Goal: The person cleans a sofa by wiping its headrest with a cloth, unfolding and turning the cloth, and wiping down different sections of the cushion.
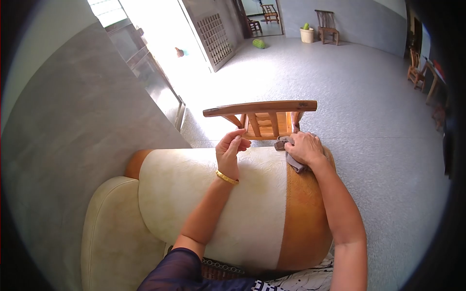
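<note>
My right hand (307,148) grips a crumpled grey-brown cloth (297,166), pressing it onto the far corner of the padded armrest (242,194). The armrest is cream leather with an orange-tan panel at its right end. Over the armrest's far edge hovers my left hand (232,150), fingers loosely curled and nothing visible in them. A gold bracelet (227,177) circles the left wrist. Just beyond both hands stands a wooden chair (262,107), its top rail nearest the fingers of the left one. The palm side of my right hand is hidden.
A grey wall (73,111) rises on the left, beside a bright open doorway. Across the speckled floor (388,160) are a green melon (259,43), a cream bucket (307,35) and another wooden chair (327,28). More furniture lines the right side.
</note>
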Demonstrator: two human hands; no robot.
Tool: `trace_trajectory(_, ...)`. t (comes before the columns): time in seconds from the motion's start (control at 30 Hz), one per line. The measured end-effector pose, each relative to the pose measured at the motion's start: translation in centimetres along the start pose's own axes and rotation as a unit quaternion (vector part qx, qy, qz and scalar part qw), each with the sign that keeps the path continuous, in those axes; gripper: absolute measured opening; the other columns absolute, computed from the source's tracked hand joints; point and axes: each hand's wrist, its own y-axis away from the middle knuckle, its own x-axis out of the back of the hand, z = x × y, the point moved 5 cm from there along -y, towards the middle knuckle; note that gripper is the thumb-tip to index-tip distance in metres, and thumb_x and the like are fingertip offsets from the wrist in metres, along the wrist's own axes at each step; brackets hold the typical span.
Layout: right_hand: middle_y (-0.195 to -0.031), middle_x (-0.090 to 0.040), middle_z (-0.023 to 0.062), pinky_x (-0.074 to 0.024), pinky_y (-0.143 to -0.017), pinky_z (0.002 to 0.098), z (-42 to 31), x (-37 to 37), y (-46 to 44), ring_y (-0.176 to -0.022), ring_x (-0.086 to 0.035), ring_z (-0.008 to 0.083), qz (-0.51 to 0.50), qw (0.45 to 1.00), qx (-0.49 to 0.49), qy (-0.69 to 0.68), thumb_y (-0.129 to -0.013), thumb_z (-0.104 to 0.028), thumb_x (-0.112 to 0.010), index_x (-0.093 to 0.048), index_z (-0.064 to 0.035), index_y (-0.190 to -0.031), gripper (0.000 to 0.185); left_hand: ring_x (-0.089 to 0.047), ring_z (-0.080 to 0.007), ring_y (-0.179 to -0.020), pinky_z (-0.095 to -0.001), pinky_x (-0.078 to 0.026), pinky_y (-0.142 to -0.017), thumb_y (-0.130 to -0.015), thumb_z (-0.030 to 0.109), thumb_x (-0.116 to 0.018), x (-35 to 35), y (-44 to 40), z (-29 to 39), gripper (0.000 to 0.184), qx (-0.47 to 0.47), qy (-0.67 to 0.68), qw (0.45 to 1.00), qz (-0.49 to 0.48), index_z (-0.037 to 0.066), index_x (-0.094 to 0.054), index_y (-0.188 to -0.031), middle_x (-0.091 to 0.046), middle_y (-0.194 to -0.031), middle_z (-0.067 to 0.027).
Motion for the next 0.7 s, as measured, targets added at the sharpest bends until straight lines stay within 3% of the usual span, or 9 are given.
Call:
trace_trajectory(0.03, -0.109, -0.064, 0.0126, -0.0396, -0.095, 0.045, -0.1, 0.1, 0.3, -0.109, -0.055, 0.0282, 0.022, 1.0, 0.011, 0.002, -0.082, -0.033, -0.053, -0.068, -0.0086, -0.099, 0.033, -0.061, -0.009, -0.071, -0.0228, -0.046, -0.066, -0.093, 0.011, -0.053, 0.0, 0.0, 0.0, 0.02, -0.004, 0.011, 1.0, 0.002, 0.004, -0.067, -0.106, -0.067, -0.077, -0.0037)
trace_trajectory(0.23, -0.107, -0.063, 0.0112, -0.0392, -0.095, 0.0459, -0.8, -0.1, 3.3, -0.108, -0.055, 0.0274, 0.123, 0.99, 0.063, 0.017, -0.082, -0.035, -0.056, -0.067, -0.0084, -0.097, 0.032, -0.06, -0.0109, -0.068, -0.0231, -0.046, -0.064, -0.09, 0.008, -0.053, 0.3, -0.3, -0.6, 0.021, 0.024, 0.042, 0.999, 0.02, 0.001, -0.066, -0.104, -0.065, -0.075, -0.0056)
trace_trajectory(0.4, -0.113, -0.061, 0.0067, -0.0384, -0.094, 0.0472, -1.1, -0.4, 7.7, -0.112, -0.052, 0.0237, 0.213, 0.97, 0.116, 0.013, -0.082, -0.031, -0.058, -0.064, -0.0079, -0.097, 0.028, -0.061, -0.0113, -0.068, -0.0234, -0.047, -0.065, -0.09, 0.008, -0.052, 0.1, -0.4, -0.3, 0.02, -0.007, 0.067, 0.998, 0.001, 0.001, -0.066, -0.102, -0.067, -0.075, -0.0067)
trace_trajectory(0.7, -0.123, -0.054, 0.0089, -0.034, -0.096, 0.0533, -2.1, -1.5, 16.9, -0.121, -0.044, 0.0289, 0.243, 0.96, 0.138, 0.009, -0.077, -0.023, -0.064, -0.062, -0.0082, -0.098, 0.026, -0.063, -0.0102, -0.068, -0.0237, -0.051, -0.064, -0.094, 0.01, -0.052, -0.2, 0.0, 0.6, 0.019, -0.015, 0.101, 0.994, -0.027, 0.003, -0.067, -0.103, -0.067, -0.076, -0.0052)
